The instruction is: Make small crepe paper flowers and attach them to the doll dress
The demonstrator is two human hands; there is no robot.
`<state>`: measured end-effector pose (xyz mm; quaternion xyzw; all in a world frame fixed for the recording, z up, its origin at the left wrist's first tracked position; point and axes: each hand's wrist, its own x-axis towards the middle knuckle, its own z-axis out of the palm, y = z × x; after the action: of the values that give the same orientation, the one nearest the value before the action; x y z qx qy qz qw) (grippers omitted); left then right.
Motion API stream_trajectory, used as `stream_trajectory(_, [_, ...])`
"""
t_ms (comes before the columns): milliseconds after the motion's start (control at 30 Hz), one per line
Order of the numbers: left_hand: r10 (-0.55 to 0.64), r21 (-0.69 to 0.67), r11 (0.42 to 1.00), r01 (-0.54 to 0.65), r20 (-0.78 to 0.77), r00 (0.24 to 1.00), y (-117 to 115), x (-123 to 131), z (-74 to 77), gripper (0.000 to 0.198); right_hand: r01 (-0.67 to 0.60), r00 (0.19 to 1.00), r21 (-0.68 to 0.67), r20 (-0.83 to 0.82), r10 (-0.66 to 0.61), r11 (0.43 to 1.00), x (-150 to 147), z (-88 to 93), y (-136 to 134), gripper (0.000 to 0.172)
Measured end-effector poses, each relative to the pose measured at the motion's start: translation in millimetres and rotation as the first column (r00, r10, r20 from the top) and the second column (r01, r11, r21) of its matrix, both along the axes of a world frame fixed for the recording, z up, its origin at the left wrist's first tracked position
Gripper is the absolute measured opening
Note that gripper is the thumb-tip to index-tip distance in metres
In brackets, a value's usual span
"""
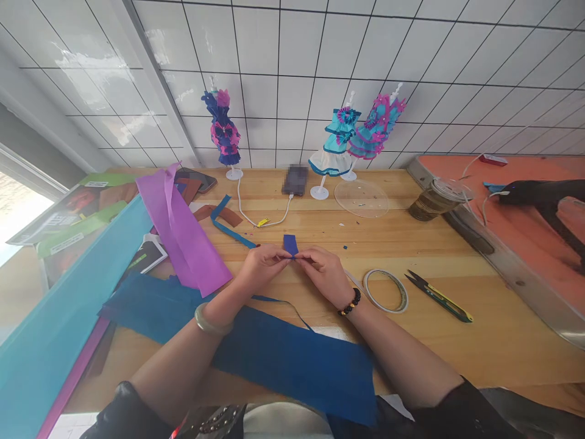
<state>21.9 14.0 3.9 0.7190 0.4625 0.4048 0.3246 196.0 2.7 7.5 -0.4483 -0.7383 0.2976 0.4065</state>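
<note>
A small dark blue strip of paper or cloth [290, 244] stands up from between my fingertips, pinched at its lower end over the middle of the table. My left hand [267, 263] grips it from the left and my right hand [322, 271] from the right, fingertips almost meeting. Beneath my forearms lies a wide blue sheet [297, 363], its right end hanging towards my lap. To the right of my right hand are a roll of white tape [386, 291] and thread snips [439, 296] with dark blades. A narrow blue strip [233, 233] runs up behind my left hand.
Purple [192, 244] and light blue sheets [86, 274] cover the left side. At the back stand small dress forms in blue, pink and turquoise ruffles [223, 128], a phone on a cable [295, 180] and a clear round disc [361, 199]. A drink cup [436, 198] stands back right.
</note>
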Motion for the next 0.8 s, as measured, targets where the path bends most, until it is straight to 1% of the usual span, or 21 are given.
stream_trajectory(33, [0.007,-0.013,1.0,-0.007,0.007,1.0,-0.1,-0.1,0.4,0.012,0.016,0.999,-0.036,-0.029,-0.017,0.999,-0.7,-0.6,-0.1,0.016])
stream_trajectory(100, [0.013,-0.045,0.999,-0.012,0.027,1.0,0.2,-0.6,-0.3,0.013,0.05,0.993,-0.154,-0.102,-0.066,0.987,-2.1,-1.5,0.1,0.014])
stream_trajectory(200, [0.011,-0.083,0.997,-0.005,0.074,0.997,1.1,-1.7,-4.5,0.016,0.049,0.969,-0.35,-0.21,-0.129,0.935,-3.7,-0.8,0.9,0.019])
stream_trajectory(267, [0.015,-0.099,0.995,-0.003,0.114,0.993,1.6,-2.1,-7.7,0.018,0.03,0.951,-0.421,-0.266,-0.155,0.907,-4.0,0.3,1.4,0.021])
stream_trajectory(367, [0.014,-0.127,0.992,0.009,0.18,0.984,1.9,-1.9,-9.7,0.02,0.016,0.93,-0.461,-0.32,-0.183,0.887,-3.8,0.6,1.6,0.023])
stream_trajectory(467, [0.013,-0.157,0.987,0.027,0.245,0.969,1.9,-1.7,-7.9,0.02,0.006,0.914,-0.476,-0.354,-0.197,0.88,-3.7,-0.4,0.9,0.022])
stream_trajectory(633, [0.006,-0.191,0.98,0.055,0.305,0.952,2.1,-2.3,-4.7,0.019,0.016,0.903,-0.464,-0.374,-0.212,0.886,-4.3,0.1,0.2,0.02])
stream_trajectory(800, [0.023,-0.223,0.973,0.054,0.33,0.944,2.5,-0.6,-6.4,0.022,0.034,0.908,-0.444,-0.361,-0.214,0.895,-5.2,2.0,-0.3,0.02])
